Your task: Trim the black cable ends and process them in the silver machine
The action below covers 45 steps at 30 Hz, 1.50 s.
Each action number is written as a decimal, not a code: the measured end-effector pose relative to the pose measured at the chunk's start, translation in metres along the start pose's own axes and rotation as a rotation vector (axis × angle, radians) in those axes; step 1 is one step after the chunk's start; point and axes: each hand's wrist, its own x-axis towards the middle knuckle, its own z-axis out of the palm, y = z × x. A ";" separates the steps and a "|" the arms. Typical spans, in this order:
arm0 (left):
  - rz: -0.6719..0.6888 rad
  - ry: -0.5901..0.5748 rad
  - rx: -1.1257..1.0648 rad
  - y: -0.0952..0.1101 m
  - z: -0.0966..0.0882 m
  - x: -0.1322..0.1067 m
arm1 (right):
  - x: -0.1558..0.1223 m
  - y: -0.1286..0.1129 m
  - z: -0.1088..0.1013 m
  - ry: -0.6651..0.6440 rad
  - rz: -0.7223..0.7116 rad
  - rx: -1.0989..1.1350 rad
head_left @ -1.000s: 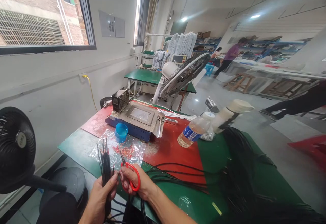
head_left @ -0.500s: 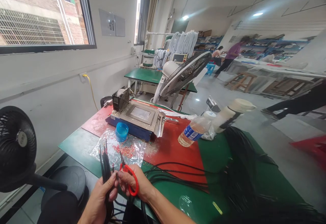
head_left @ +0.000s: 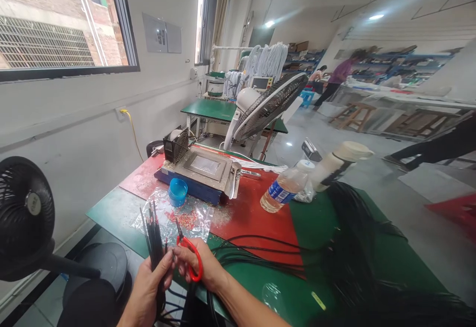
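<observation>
My left hand (head_left: 147, 290) is closed round a bundle of thin black cables (head_left: 153, 237) whose ends stick up above the fist. My right hand (head_left: 203, 267) grips red-handled scissors (head_left: 189, 255), blades pointing up and left, close beside the cable ends. Both hands are at the near edge of the green and red bench (head_left: 253, 218). More black cables (head_left: 260, 260) run from under my right hand across the bench to a large black pile (head_left: 357, 238) on the right.
A clear plastic bag with small red pieces (head_left: 184, 218) lies just beyond my hands, with a blue cup (head_left: 177, 191) and a flat metal machine (head_left: 201, 168) behind it. A water bottle (head_left: 284, 191) lies on its side. A black fan (head_left: 24, 215) stands left; people work far back.
My hands have shifted slightly; the cable bundle sits a little higher in my left fist. The scissors stay beside the cable ends.
</observation>
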 end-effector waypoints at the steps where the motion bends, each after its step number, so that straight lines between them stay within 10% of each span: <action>1: -0.002 0.008 -0.008 -0.001 0.000 0.000 | 0.000 0.000 0.000 -0.002 -0.011 -0.026; 26: 0.014 -0.122 -0.027 -0.007 -0.012 0.005 | 0.003 0.005 -0.001 -0.034 0.183 0.193; 45: -0.032 -0.053 -0.039 -0.007 -0.009 0.003 | -0.002 -0.004 0.002 -0.104 0.034 0.112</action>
